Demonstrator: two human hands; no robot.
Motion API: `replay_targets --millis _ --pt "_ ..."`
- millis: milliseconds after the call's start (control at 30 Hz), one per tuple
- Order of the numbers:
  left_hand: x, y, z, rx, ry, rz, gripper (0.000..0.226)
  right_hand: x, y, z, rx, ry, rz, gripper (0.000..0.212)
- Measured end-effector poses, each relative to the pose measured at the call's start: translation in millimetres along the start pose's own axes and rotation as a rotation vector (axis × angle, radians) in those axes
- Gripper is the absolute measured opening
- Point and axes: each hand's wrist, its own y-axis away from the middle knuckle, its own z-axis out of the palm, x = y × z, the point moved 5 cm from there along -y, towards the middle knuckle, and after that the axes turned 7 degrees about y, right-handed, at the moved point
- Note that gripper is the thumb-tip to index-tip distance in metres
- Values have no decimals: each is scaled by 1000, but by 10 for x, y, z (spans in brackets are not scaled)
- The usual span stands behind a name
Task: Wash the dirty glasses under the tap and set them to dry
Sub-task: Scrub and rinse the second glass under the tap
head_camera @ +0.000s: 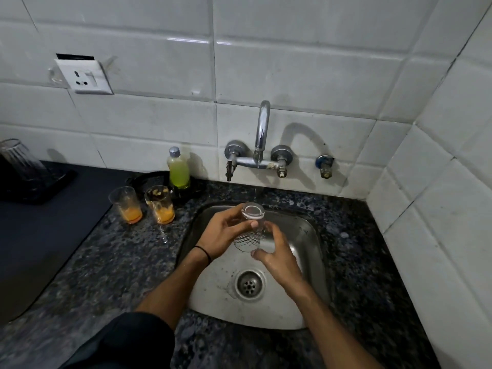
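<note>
Dark sleeve (127,339) at the lower left of the frame covers my left upper arm; both forearms run up from there to the centre. My left hand (226,235), a black band (203,253) at its wrist, curls its fingers round the upper part of a clear cut-pattern glass (250,230). My right hand (277,258) grips the lower part of the same glass, thumb on the near side. I hold the glass roughly upright over the steel sink (306,235), above and behind the drain (249,283); I cannot tell whether mouth or base faces up. A thin stream of water (257,194) falls from the wall-mounted tap (262,129) toward the glass's top end. Left of the sink, on the speckled counter (119,262), stand two dirty glasses, one (126,205) just beside the other (160,205), each with orange residue at the bottom. Behind them stands a bottle of green liquid (178,169). At the far left edge a clear ribbed glass (18,158) stands on a dark mat (40,190). A wall socket (85,77) sits in the upper left.
</note>
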Motion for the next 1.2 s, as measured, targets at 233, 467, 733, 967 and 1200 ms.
replay_targets --millis 233,467,733,967,1200 --pt "101 110 -70 70 -195 49 38 -257 -21 98 96 -134 -131 70" --pt "495 349 -934 279 -330 4 33 -897 -184 674 -114 -452 -178 44" --pt "968 1098 -2821 680 -204 47 25 -2064 -270 2195 -564 -935 209 59" --pt "745 1620 -4704 1035 -181 -102 18 -3176 -657 3644 -713 -912 338 50" --pt "320 1642 -6210 1117 -350 -274 17 -4123 -1460 4897 -570 -821 270 23"
